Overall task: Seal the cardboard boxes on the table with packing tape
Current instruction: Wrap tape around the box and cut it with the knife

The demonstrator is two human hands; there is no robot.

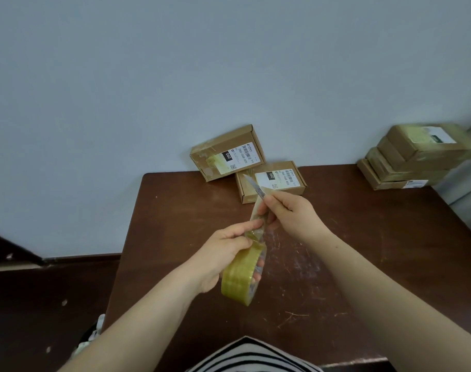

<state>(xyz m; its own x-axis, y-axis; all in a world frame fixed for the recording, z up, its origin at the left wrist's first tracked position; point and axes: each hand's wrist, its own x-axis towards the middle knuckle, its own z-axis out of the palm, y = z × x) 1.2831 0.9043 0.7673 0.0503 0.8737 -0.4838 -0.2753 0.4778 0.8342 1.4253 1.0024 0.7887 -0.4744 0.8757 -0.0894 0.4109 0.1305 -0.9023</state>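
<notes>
Cardboard boxes (225, 154) sit closed while left hand (225, 252) grips tape roll (237, 280), right hand (293, 213) a knife (252, 183).

Translucent yellowish tape roll (239, 275), silvery knife (251, 182) blade, tan boxes (245, 136) with white labels (278, 178) and black blocks, dark reddish-brown table (363, 264) flecked with pale scratches, blue-grey wall (175, 63), black-and-white striped garment (251, 355) at bottom, blurred stack (414, 157) at right edge, label patch perhaps dark green

Scratched brown table (363, 251), tilted labelled box (226, 153) at far edge, flat box (282, 177) beside it, stacked boxes (411, 159) right
</notes>
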